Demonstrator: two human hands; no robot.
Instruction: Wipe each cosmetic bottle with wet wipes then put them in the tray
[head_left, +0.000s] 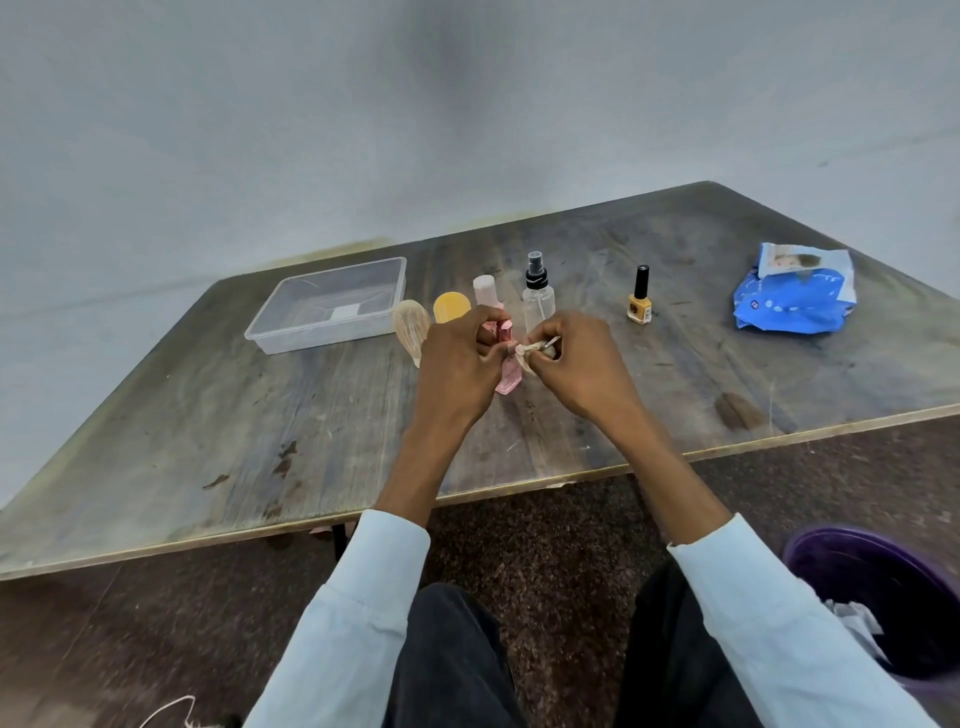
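- Pink glass cosmetic bottle (508, 376) w/ pink cap: held above the tabletop (260, 441), mid-front, between both hands; lower end pokes out below the fingers.
- Left hand (460, 364): fingers curled round the bottle's upper part, clamped on it.
- Right hand (576, 358): fingertips pinch a small crumpled whitish wet wipe (530, 351) against the bottle's side; wipe mostly hidden by fingers.
- Clear rectangular plastic tray (270, 332): left-rear of tabletop, a white label visible through its base; no bottles in it.
- Behind the hands, left to right: pale ribbed oval bottle (410, 325) lying down just beside the tray; round yellow-orange cap or jar (451, 306), partly hidden; pink bottle w/ white cap (485, 293), upright; clear spray bottle w/ black pump top (537, 293), upright.
- Small yellow nail-polish bottle w/ tall black cap (640, 304): upright, right of the spray bottle, apart from it.
- Blue-and-white wet-wipes packet (795, 296): far right of tabletop, flap open, crumpled.
- Purple bin (810, 556): on the floor at the person's right, white crumpled material inside.
- Light-blue sleeves (353, 597) on both arms; dark trousers below.
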